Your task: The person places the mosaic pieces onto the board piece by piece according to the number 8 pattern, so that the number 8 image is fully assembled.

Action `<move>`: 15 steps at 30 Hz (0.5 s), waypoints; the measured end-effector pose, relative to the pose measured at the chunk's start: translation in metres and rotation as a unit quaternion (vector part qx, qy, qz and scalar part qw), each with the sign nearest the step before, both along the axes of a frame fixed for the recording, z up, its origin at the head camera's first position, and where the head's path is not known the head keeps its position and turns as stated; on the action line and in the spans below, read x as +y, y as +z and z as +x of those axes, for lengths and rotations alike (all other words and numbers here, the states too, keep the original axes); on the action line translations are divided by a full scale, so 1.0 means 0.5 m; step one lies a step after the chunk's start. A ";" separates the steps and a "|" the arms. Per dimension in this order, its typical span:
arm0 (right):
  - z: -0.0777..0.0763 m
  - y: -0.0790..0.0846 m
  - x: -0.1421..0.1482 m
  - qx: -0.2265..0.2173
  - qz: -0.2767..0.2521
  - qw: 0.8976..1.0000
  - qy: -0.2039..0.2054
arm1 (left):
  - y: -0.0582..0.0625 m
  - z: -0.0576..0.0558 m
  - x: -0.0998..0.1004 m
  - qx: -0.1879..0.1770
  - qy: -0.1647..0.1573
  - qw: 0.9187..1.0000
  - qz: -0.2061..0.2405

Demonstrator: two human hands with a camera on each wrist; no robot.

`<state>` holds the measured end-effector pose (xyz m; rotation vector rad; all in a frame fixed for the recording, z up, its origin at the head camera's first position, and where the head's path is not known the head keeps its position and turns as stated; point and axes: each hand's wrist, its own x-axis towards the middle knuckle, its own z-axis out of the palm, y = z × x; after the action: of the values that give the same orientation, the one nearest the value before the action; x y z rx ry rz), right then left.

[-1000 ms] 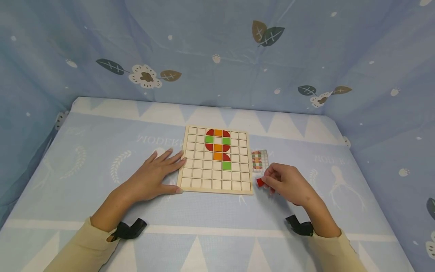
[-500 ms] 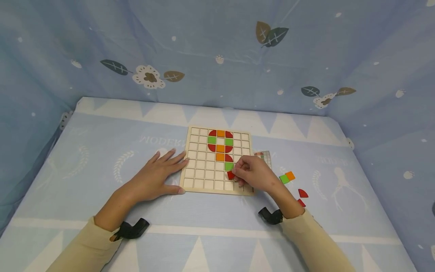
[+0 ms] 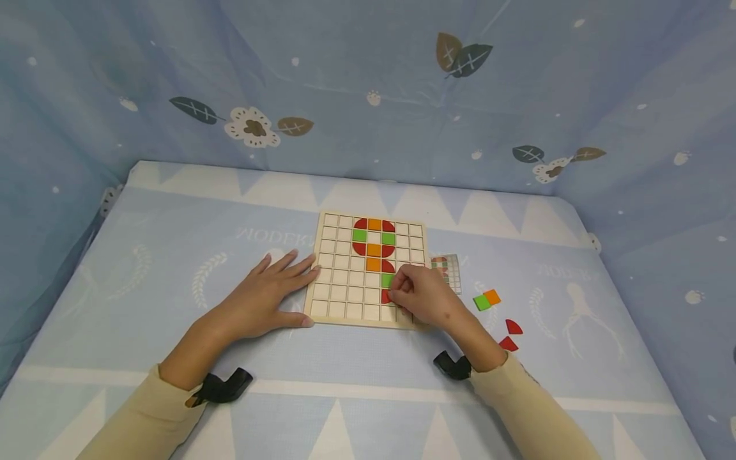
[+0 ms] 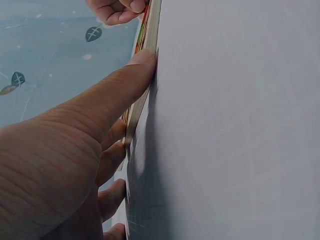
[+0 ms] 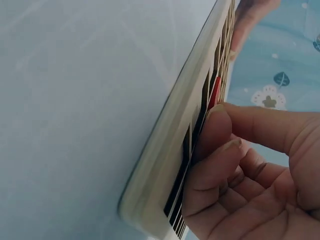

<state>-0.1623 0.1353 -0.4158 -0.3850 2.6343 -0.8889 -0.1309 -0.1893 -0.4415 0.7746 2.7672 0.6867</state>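
A square wooden grid board (image 3: pixel 339 277) lies flat, with red quarter-round, orange square and green square tiles set in some cells. My left hand (image 3: pixel 270 294) rests palm down at its left side, fingers spread and straight; in the left wrist view the thumb (image 4: pixel 135 75) touches the board's edge. Above the board's lower right part, my right hand (image 3: pixel 425 297) pinches a red tile (image 3: pixel 385 296) at a cell just below the lowest green tile (image 3: pixel 388 280). The right wrist view shows the red tile (image 5: pixel 214 92) low in the grid by the fingertips; its full shape is covered.
Right of the board lies a small pattern card (image 3: pixel 454 271), partly covered by the right hand. Farther right are a loose green tile (image 3: pixel 482 302), an orange tile (image 3: pixel 492 296) and two red tiles (image 3: pixel 514 327). Patterned cloth (image 3: pixel 368 128) hangs behind the table.
My right hand has carried the red tile leftward from beside the card onto the board, then lowered it to the cell. Loose tiles have come into sight. The left hand stays at the board.
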 end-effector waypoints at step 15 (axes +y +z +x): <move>0.010 -0.006 -0.003 0.037 -0.003 0.999 0.033 | 0.003 0.002 0.001 -0.007 0.002 1.000 0.002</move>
<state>-0.1574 0.1339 -0.4190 -0.5139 2.6686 -0.8784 -0.1300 -0.1887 -0.4398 0.7633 2.7570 0.6964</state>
